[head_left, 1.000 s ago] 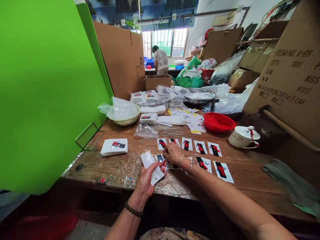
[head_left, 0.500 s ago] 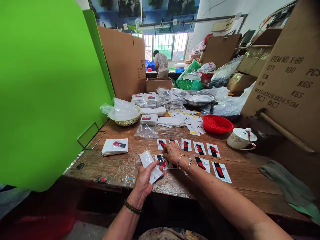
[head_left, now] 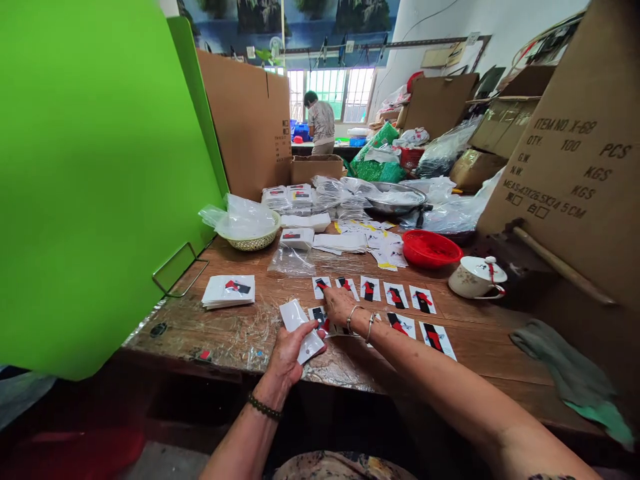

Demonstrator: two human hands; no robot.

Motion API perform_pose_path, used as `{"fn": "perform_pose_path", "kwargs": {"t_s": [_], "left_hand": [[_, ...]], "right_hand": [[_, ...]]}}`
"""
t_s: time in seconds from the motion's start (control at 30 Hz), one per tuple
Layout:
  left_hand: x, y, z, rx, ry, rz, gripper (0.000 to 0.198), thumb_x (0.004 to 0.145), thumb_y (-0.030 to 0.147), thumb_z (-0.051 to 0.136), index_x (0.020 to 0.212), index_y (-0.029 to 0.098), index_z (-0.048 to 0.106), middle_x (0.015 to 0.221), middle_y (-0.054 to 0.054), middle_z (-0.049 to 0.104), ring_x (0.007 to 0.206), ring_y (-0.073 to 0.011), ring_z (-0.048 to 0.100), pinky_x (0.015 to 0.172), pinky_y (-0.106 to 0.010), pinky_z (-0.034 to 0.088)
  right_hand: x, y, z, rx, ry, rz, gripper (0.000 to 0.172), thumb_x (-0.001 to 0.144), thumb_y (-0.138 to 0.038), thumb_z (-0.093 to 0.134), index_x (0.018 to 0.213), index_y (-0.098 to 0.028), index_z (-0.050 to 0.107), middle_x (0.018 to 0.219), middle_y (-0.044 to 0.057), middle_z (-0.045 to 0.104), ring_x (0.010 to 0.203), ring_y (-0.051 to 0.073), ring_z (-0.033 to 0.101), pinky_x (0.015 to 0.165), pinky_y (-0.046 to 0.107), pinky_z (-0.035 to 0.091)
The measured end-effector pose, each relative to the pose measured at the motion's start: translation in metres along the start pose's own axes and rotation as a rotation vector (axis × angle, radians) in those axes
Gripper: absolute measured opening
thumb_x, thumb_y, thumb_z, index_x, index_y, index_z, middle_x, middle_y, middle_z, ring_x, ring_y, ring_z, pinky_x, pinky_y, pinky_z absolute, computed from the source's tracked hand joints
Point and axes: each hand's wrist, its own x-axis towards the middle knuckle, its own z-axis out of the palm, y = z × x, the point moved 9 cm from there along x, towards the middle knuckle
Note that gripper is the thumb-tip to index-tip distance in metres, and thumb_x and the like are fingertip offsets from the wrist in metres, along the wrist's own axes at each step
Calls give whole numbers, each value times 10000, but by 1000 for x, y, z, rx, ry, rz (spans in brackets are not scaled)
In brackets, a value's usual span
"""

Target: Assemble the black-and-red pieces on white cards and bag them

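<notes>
My left hand (head_left: 291, 350) is closed around white cards (head_left: 296, 319), thumb on top, above the table's front edge. Two rows of white cards lie to its right, each with a red and black piece on it. Over the left part of these rows reaches my right hand (head_left: 340, 308), its fingers bent together. Its fingertips are at the leftmost card (head_left: 321, 283) of the back row; what is between them is hidden. Beside that lies the second card (head_left: 347, 287). Partly covered below the hand is a front-row card (head_left: 317, 317).
A stack of printed cards (head_left: 220, 297) lies at left, near a wire bracket (head_left: 175, 293) and a green panel (head_left: 100, 167). Farther back are a pale basket (head_left: 255, 241), bagged packs, a red basket (head_left: 431, 250) and a lidded mug (head_left: 475, 279). A person (head_left: 321, 125) stands far behind.
My right hand has moved slightly left and down, from the second back-row card to the first. The second card's red and black piece now shows. My left hand stays put with its cards.
</notes>
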Motion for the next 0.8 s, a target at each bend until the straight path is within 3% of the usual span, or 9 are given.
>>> {"fn": "perform_pose_path", "kwargs": {"t_s": [0.1, 0.23, 0.33, 0.53, 0.8], "left_hand": [[0, -1, 0, 1, 2, -14, 195, 671, 125, 785, 817, 79, 664, 701, -104, 721, 584, -200, 689, 509, -308, 600], [-2, 0, 0, 5, 1, -20, 158, 691, 119, 760, 817, 72, 678, 695, -107, 720, 579, -199, 685, 493, -303, 593], [-3, 1, 1, -4, 5, -24, 161, 700, 99, 740, 847, 74, 680, 711, -105, 724, 585, -198, 686, 486, -295, 586], [-7, 1, 4, -24, -19, -51, 165, 713, 88, 718, 872, 76, 676, 687, -100, 715, 564, -193, 677, 497, -297, 580], [-3, -1, -1, -39, 8, -58, 195, 716, 65, 700, 909, 76, 674, 702, -104, 723, 574, -204, 684, 503, -308, 579]], "right_hand": [[-2, 0, 1, 31, -22, -11, 391, 744, -156, 722, 1118, -128, 608, 1027, 157, 692, 981, 275, 644, 724, 282, 424], [-1, -2, -1, 108, -33, -29, 251, 841, -134, 593, 1089, -166, 608, 1027, 108, 693, 965, 223, 643, 687, 247, 406], [0, -3, -2, 181, -57, -39, 238, 873, -152, 554, 1106, -177, 599, 1008, 74, 693, 911, 180, 644, 656, 222, 405], [-8, 0, 6, 285, -168, -5, 529, 718, -239, 753, 1201, -156, 553, 834, 16, 687, 637, 139, 614, 521, 218, 397], [-16, -2, 4, 307, -83, 54, 644, 618, -236, 822, 1192, -137, 545, 1016, 82, 671, 847, 188, 633, 587, 225, 411]]}}
